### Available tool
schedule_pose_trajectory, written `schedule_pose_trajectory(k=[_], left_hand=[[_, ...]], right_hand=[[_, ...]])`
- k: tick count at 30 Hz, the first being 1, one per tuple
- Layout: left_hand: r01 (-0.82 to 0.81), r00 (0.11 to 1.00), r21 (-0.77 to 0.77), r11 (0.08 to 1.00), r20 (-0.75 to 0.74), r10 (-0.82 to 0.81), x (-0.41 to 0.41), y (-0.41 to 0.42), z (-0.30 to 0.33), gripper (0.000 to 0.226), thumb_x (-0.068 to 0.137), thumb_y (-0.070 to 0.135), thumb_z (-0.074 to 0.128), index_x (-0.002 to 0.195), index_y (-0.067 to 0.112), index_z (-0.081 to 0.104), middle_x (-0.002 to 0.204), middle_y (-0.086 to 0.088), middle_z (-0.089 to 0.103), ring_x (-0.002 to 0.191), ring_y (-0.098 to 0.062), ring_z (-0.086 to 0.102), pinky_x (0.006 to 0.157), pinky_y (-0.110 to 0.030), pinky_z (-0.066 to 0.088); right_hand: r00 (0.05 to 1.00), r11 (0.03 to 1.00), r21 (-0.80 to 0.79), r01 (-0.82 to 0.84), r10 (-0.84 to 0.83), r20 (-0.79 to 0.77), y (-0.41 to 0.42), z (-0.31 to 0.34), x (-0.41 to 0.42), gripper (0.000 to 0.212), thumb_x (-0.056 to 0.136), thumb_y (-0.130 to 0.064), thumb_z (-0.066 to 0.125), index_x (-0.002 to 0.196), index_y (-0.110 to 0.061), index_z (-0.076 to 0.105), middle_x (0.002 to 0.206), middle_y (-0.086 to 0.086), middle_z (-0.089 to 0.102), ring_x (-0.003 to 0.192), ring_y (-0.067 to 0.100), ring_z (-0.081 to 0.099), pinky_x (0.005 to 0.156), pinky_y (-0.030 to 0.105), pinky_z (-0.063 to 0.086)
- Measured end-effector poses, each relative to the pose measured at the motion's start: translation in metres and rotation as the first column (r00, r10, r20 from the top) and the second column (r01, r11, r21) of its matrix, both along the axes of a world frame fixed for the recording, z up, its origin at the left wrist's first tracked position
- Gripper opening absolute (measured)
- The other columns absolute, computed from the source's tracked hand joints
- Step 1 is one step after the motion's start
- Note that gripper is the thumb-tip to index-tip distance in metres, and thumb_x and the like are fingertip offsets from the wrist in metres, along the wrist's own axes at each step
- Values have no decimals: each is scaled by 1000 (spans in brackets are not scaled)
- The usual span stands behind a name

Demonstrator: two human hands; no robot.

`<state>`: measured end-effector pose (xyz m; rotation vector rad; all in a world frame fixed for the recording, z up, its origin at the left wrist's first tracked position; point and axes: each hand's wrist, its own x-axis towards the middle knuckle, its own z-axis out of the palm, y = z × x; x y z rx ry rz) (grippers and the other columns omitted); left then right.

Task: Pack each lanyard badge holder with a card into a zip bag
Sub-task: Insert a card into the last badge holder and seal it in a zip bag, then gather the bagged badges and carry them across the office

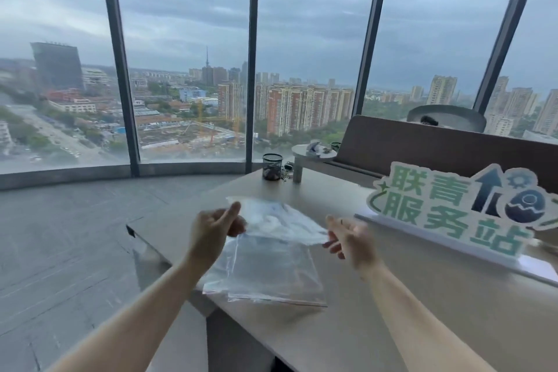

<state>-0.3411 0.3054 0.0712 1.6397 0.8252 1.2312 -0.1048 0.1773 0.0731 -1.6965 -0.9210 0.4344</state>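
Note:
A clear zip bag (280, 222) with something pale and bluish inside is held flat in the air above the table. My left hand (214, 228) pinches its left edge between thumb and fingers. My right hand (350, 240) holds its right corner. Directly below, several empty clear zip bags (268, 272) lie stacked on the beige table (407, 296), overhanging its left edge. What exactly sits inside the held bag is too blurred to tell.
A green and white cut-out sign (453, 208) stands on the table at the right. A black mesh cup (272, 167) and small dark items (287, 170) sit at the far end. Beyond are a small round side table (314, 154), a brown bench back (422, 142), and floor-to-ceiling windows (187, 69).

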Motion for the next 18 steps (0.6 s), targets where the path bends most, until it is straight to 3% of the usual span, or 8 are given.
schedule_pose_trajectory(k=[3,6,8,10,12,14,16,18], left_hand=[[-25,942,-65,998,-335,2,-2,-5,-45,38,88,27,63,54,14,69,54,-5,69,49,-15,62,61,-38,53],[-39,729,-114,993,-683,-50,-7,-6,-57,31,81,41,61,65,16,71,61,2,72,60,-14,68,64,-33,56],[-118,643,-16,993,-763,64,-8,-5,-56,35,77,50,58,69,17,67,65,1,70,65,-17,67,63,-34,55],[-225,586,142,964,-771,250,-8,0,-52,38,77,57,56,78,19,61,77,4,66,76,-18,63,66,-33,52],[-270,570,165,949,-766,295,-7,12,-52,54,76,65,54,104,18,60,104,1,64,101,-21,58,80,-38,50],[-271,612,-15,962,-775,160,-6,27,-55,83,71,72,54,132,15,49,129,-6,57,118,-27,52,93,-41,46],[-234,729,-239,942,-684,8,-4,38,-59,94,66,75,57,137,14,43,134,-8,56,116,-30,55,92,-41,46],[-188,819,-365,912,-571,-60,-5,43,-61,82,71,64,65,132,13,48,124,-8,61,108,-28,59,86,-38,48]], right_hand=[[989,941,-321,109,-70,132,6,-50,-8,42,88,-50,56,67,-15,57,65,0,66,66,24,60,70,37,50],[989,853,-516,83,-8,145,13,-60,-22,49,87,-58,54,113,-17,59,115,6,67,103,25,61,86,34,45],[995,843,-535,59,-10,94,20,-60,-27,70,86,-56,58,136,-8,49,135,10,59,122,27,56,93,32,41],[998,856,-515,52,-32,48,27,-58,-32,67,85,-50,63,131,-3,52,130,12,62,117,28,59,92,31,43],[999,856,-514,51,-47,21,32,-59,-33,59,86,-42,66,125,2,57,118,14,65,112,29,62,86,29,43],[997,862,-504,44,-72,-37,37,-59,-35,51,87,-36,66,117,6,60,105,14,64,105,30,63,83,30,43],[992,879,-475,28,-83,-95,44,-61,-38,39,88,-32,65,106,3,63,95,12,61,89,28,60,81,31,44],[990,897,-442,7,-69,-124,53,-62,-43,20,87,-24,65,82,-5,65,80,9,59,72,23,54,69,29,41]])
